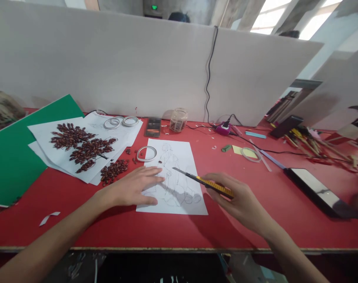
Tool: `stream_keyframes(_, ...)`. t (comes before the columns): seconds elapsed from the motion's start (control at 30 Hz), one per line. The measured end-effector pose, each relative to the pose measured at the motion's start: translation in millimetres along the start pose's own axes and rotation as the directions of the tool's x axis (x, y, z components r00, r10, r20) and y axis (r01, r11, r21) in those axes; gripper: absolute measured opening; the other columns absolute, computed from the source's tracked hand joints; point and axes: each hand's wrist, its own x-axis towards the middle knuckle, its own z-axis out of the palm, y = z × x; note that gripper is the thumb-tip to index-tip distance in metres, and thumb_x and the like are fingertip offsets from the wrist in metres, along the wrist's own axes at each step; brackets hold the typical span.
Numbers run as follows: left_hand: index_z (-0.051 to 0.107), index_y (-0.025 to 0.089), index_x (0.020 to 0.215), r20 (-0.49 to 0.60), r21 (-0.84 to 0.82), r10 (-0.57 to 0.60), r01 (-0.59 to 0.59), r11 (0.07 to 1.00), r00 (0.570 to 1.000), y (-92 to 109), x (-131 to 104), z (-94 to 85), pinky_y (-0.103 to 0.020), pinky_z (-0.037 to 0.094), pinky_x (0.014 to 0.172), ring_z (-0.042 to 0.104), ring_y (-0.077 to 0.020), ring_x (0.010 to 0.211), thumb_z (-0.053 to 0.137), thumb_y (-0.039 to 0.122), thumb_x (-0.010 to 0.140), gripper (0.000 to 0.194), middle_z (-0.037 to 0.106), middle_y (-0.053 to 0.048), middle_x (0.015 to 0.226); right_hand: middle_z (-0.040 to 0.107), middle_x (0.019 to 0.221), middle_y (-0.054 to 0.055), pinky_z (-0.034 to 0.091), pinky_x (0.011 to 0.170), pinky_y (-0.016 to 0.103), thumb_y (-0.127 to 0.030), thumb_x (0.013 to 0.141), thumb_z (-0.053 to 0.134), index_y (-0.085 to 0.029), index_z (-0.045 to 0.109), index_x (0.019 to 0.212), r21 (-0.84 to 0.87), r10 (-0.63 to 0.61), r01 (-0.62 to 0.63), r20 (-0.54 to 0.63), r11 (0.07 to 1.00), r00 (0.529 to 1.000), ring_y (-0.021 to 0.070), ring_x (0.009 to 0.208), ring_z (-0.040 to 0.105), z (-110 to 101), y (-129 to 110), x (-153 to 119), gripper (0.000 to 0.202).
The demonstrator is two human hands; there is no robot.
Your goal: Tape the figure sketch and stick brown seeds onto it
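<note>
A white sheet with a pencil drawing [179, 204] lies in front of me on the red table. My left hand [139, 184] rests flat on its left side, fingers spread. In my right hand [236, 196] is a yellow and black utility knife [216, 185], its blade out and pointing left over the drawing. A small dark seed [160, 162] sits on the paper near the left fingertips. One roll of white tape [147, 153] lies across the sheet's upper left edge. Beside my left wrist is a pile of brown seeds [114, 171].
At left, paper covered with seeds in a tree shape [79, 147] overlaps a green board [17, 165]. A glass jar [178, 120], a phone [152, 127] and a purple power socket [223, 129] stand along the partition [123, 63]. A tablet [317, 190] lies at right.
</note>
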Motion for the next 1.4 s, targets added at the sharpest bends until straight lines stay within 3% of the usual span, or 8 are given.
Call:
stream_keyframes(0.13, 0.062, 0.024, 0.133, -0.131, -0.029, -0.095, 0.092, 0.995, 0.987, 12.1, 1.4, -0.8, -0.047, 0.037, 0.115, 0.047, -0.031, 0.139, 0.066, 0.045, 0.093, 0.045, 0.05, -0.01, 0.153, 0.073, 0.109, 0.008, 0.057, 0.078, 0.03, -0.035, 0.099, 0.055, -0.023, 0.068, 0.115, 0.069, -0.01, 0.008, 0.03, 0.998, 1.0, 0.02, 0.091, 0.07, 6.7, 16.5, 21.5, 0.024)
stream_keyframes(0.27, 0.069, 0.021, 0.101, -0.246, -0.129, -0.136, 0.107, 0.986, 0.96, 25.3, 11.1, 3.8, -0.038, 0.048, 0.097, 0.062, -0.0241, 0.109, 0.058, 0.031, 0.096, 0.016, 0.068, -0.006, 0.115, 0.073, 0.109, 0.009, 0.056, 0.083, 0.036, -0.041, 0.099, 0.054, -0.021, 0.065, 0.121, 0.174, 0.098, -0.08, -0.1, 0.982, 0.99, 0.0223, 0.093, 0.07, 25.4, 44.4, 37.0, 0.032)
stream_keyframes(0.4, 0.066, 0.02, 0.087, -0.235, -0.197, -0.161, 0.115, 0.974, 0.959, 32.4, 23.6, 7.2, -0.032, 0.047, 0.081, 0.062, -0.0199, 0.091, 0.06, 0.025, 0.093, 0.01, 0.065, -0.003, 0.096, 0.072, 0.108, 0.009, 0.055, 0.083, 0.037, -0.045, 0.099, 0.053, -0.021, 0.064, 0.123, 0.266, 0.152, -0.115, -0.126, 0.957, 0.98, 0.0227, 0.093, 0.068, 40.6, 60.6, 46.3, 0.036)
stream_keyframes(0.6, 0.06, 0.019, 0.078, -0.221, -0.179, -0.209, 0.171, 0.969, 0.953, 33.2, 34.9, 12.2, -0.031, 0.043, 0.072, 0.059, -0.0184, 0.082, 0.063, 0.023, 0.088, 0.011, 0.06, -0.001, 0.085, 0.07, 0.095, 0.006, 0.051, 0.069, 0.033, -0.044, 0.1, 0.051, -0.022, 0.064, 0.123, 0.163, 0.112, -0.105, -0.032, 0.981, 0.993, 0.0193, 0.076, 0.062, 48.9, 55.2, 41.9, 0.034)
stream_keyframes(0.83, 0.061, 0.019, 0.076, -0.225, -0.172, -0.176, 0.139, 0.975, 0.958, 25.2, 38.6, 15.1, -0.029, 0.041, 0.068, 0.056, -0.0153, 0.072, 0.059, 0.016, 0.086, 0.01, 0.06, 0.0, 0.081, 0.07, 0.108, 0.009, 0.053, 0.079, 0.036, -0.039, 0.102, 0.05, -0.022, 0.064, 0.121, 0.133, 0.063, -0.056, -0.053, 0.99, 0.997, 0.0214, 0.089, 0.066, 50.6, 54.3, 40.9, 0.029)
stream_keyframes(1.03, 0.062, 0.018, 0.076, -0.208, -0.192, -0.191, 0.152, 0.97, 0.959, 27.2, 39.2, 11.9, -0.028, 0.042, 0.067, 0.057, -0.015, 0.072, 0.057, 0.013, 0.085, 0.012, 0.061, -0.001, 0.082, 0.065, 0.122, 0.011, 0.051, 0.096, 0.042, -0.026, 0.103, 0.047, -0.024, 0.061, 0.126, -0.043, -0.155, 0.153, -0.054, 0.987, 0.986, 0.0252, 0.112, 0.061, 57.0, 53.1, 39.3, 0.027)
stream_keyframes(1.17, 0.062, 0.018, 0.075, -0.193, -0.195, -0.194, 0.156, 0.968, 0.962, 27.8, 39.0, 8.3, -0.028, 0.042, 0.068, 0.057, -0.015, 0.072, 0.056, 0.013, 0.085, 0.013, 0.062, -0.001, 0.081, 0.064, 0.125, 0.012, 0.051, 0.094, 0.047, -0.022, 0.103, 0.045, -0.024, 0.06, 0.129, -0.184, -0.23, 0.221, -0.025, 0.958, 0.973, 0.0273, 0.109, 0.06, 59.3, 50.9, 37.1, 0.031)
stream_keyframes(1.4, 0.061, 0.019, 0.076, -0.179, -0.195, -0.182, 0.147, 0.97, 0.967, 27.3, 36.9, 7.3, -0.028, 0.043, 0.068, 0.058, -0.0153, 0.073, 0.056, 0.017, 0.087, 0.012, 0.062, -0.001, 0.082, 0.063, 0.126, 0.011, 0.052, 0.094, 0.047, -0.022, 0.103, 0.044, -0.026, 0.059, 0.132, -0.22, -0.229, 0.222, -0.006, 0.95, 0.973, 0.0271, 0.111, 0.061, 58.6, 49.6, 34.9, 0.033)
